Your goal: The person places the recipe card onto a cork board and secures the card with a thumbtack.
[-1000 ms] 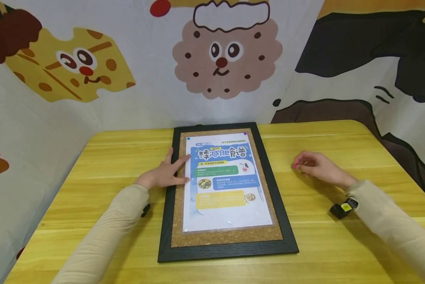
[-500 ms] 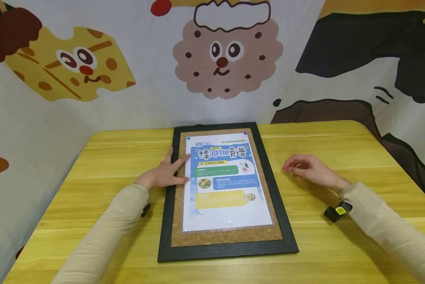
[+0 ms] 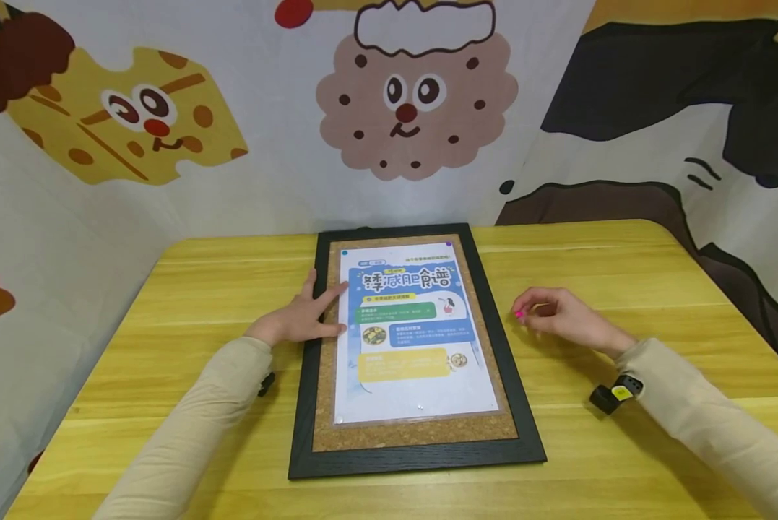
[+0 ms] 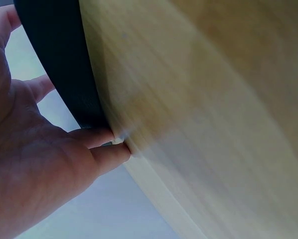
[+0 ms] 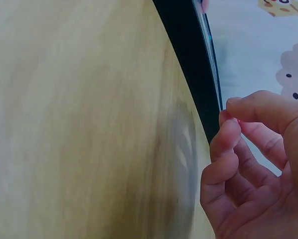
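A cork board (image 3: 415, 433) in a black frame (image 3: 421, 462) lies on the table and bears a printed sheet (image 3: 415, 397) with Chinese text. Across the board's left side rests my left hand (image 3: 297, 318), fingers spread, their tips reaching the sheet's left edge. To the right of the board, my right hand (image 3: 567, 318) pinches a small pink pushpin (image 3: 519, 314) between thumb and fingertips, low over the wood. The right wrist view shows the other fingers curled, with the pin mostly hidden. A teal pushpin (image 3: 344, 253) and a purple pushpin (image 3: 449, 244) mark the sheet's top corners.
The yellow wooden table (image 3: 187, 303) extends on both sides of the board. Behind it hangs a cloth backdrop (image 3: 265, 195) with cartoon food pictures. Small clear dots show along the sheet's lower edge. A dark wrist strap (image 3: 616, 393) sits by the right sleeve.
My right hand has moved left toward the board and slightly nearer to me, still pinching the pink pushpin. My left hand and the board have stayed in place.
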The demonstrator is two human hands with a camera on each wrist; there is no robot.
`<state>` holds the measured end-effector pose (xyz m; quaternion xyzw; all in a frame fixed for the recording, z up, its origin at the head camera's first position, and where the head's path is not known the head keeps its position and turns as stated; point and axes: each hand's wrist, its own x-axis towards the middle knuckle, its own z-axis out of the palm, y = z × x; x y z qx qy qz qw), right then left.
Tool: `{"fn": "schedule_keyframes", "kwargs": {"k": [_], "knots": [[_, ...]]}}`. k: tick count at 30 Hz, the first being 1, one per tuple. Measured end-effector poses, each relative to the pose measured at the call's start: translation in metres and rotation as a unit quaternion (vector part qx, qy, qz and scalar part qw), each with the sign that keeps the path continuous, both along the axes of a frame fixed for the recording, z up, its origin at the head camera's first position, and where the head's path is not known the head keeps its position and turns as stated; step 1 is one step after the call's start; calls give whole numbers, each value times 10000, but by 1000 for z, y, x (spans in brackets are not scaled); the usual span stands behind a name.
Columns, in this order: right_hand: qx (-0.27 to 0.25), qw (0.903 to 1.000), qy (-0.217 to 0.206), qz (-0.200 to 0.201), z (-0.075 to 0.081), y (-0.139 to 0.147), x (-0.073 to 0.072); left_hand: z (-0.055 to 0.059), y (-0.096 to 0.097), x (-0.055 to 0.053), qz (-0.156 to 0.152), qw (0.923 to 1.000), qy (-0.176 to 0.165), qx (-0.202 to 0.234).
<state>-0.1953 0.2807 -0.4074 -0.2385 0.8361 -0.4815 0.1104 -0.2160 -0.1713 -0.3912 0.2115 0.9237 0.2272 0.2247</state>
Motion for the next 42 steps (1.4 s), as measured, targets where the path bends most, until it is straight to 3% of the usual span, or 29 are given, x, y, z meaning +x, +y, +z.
{"fn": "schedule_keyframes", "kwargs": {"k": [19, 26, 42], "knots": [[209, 9995, -12, 245, 6, -21, 15, -2, 1, -1, 36, 9999, 6, -103], [409, 9976, -271, 482, 7, -28, 21, 0, 1, -2, 27, 9999, 14, -97], [340, 9934, -191, 1081, 10, -42, 37, 0, 0, -1, 17, 10000, -18, -55]]}}
